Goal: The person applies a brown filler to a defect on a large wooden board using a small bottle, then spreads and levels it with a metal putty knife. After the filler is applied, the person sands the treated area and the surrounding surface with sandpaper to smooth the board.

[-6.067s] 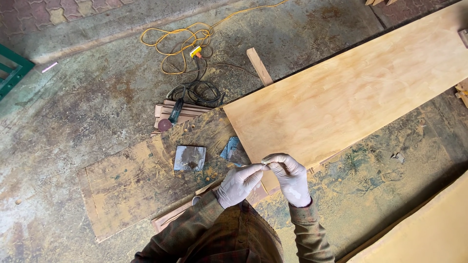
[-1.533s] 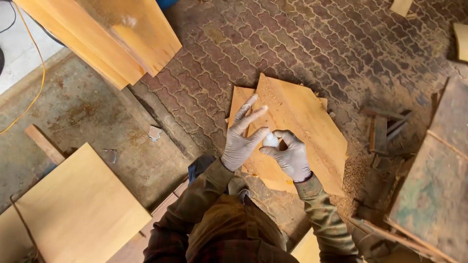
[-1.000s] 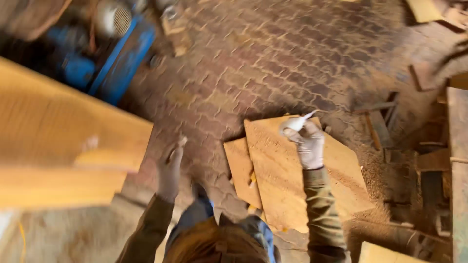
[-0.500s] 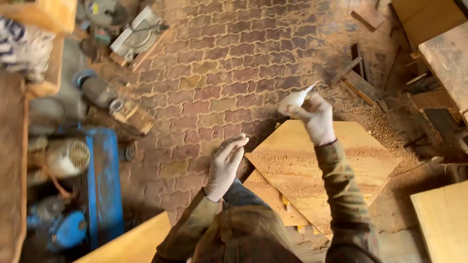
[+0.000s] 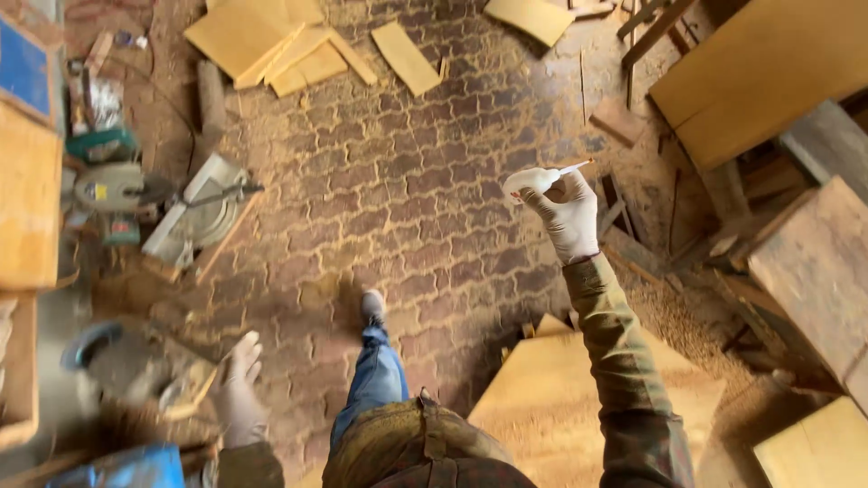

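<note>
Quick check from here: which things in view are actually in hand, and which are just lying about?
In hand:
right hand, gloved, holding a thin white stick-like item
left hand, gloved, empty

Lying about:
circular saw
plywood offcuts
plywood sheet

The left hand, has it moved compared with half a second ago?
Yes. The left hand has dropped down and out to the person's left, away from the plywood sheet on the floor, while the right hand stays raised.

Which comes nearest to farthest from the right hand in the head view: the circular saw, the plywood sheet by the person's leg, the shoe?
1. Plywood sheet, below the right hand.
2. Shoe, lower left on the brick floor.
3. Circular saw, far left.
</note>
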